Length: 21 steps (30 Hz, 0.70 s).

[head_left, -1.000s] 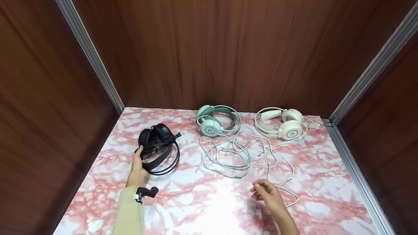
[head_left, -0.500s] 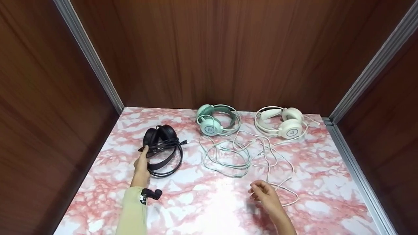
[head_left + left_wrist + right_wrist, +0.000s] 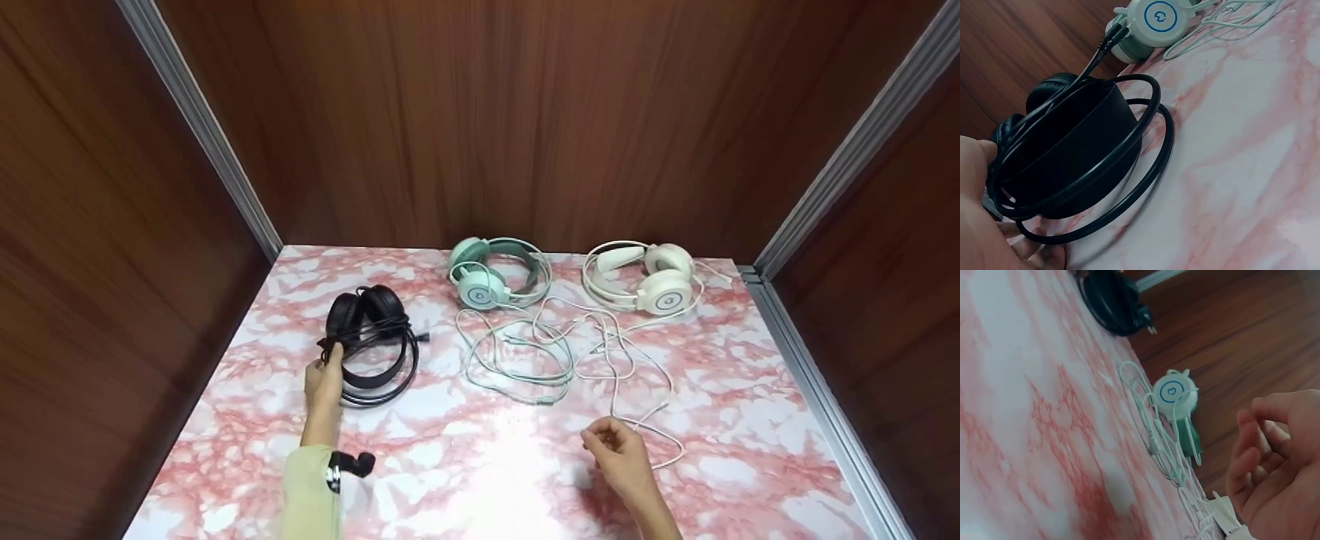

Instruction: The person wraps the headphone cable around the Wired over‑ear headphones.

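Observation:
At the left of the head view, my left hand (image 3: pixel 324 382) grips the side of a pair of black headphones (image 3: pixel 384 306). Their black cable is bundled across the ear cups, its plugs sticking out to the right. In the left wrist view the thumb lies on the near side of the headband (image 3: pixel 1089 154), and fingertips show beneath it. My right hand (image 3: pixel 622 459) hangs over the front of the table, fingers loosely curled and holding nothing. Just beyond it lies the white cable (image 3: pixel 681 448). The right wrist view shows no object in the right hand (image 3: pixel 1286 467).
Mint green headphones (image 3: pixel 480 291) stand at the back middle, with a loosely coiled green cable (image 3: pixel 545 402) before them. White headphones (image 3: pixel 665 292) are at the back right. Wood-grain panels (image 3: pixel 480 120) enclose the pink marbled table (image 3: pixel 427 450) on three sides.
My left hand and the black headphones have shifted slightly right and toward me, then nearly stopped. The right hand has moved only a little, its fingers curling slightly more.

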Available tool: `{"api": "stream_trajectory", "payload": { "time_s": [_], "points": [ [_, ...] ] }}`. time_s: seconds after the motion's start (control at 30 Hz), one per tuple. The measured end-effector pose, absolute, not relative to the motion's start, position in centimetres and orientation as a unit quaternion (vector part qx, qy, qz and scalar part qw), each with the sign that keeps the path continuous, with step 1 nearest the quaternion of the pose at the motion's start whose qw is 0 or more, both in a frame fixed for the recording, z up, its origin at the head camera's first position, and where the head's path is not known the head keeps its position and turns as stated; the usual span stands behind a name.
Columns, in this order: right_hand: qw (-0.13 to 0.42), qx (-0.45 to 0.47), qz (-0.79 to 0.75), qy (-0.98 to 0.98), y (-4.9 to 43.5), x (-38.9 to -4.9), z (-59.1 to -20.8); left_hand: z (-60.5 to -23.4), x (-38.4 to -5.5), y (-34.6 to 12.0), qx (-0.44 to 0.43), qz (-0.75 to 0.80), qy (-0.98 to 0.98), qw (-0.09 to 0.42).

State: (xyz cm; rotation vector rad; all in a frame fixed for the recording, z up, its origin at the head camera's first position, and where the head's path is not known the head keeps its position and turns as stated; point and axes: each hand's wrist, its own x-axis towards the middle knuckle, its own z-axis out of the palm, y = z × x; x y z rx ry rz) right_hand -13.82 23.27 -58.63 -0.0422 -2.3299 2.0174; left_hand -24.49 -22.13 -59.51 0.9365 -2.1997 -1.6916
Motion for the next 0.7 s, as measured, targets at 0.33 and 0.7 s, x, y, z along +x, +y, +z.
{"api": "stream_trajectory", "payload": {
  "time_s": [0.33, 0.7],
  "points": [
    [-0.01, 0.015, 0.607, -0.795, 22.7, -11.3, -56.7, -58.7, -15.5, -15.7, 0.206, -0.547, -0.776, 0.235],
    [-0.023, 0.079, 0.557, -0.826, 23.1, -10.9, -59.2, -62.8, -11.3, -11.3, -0.018, -0.605, -0.796, -0.008]
  ]
}}
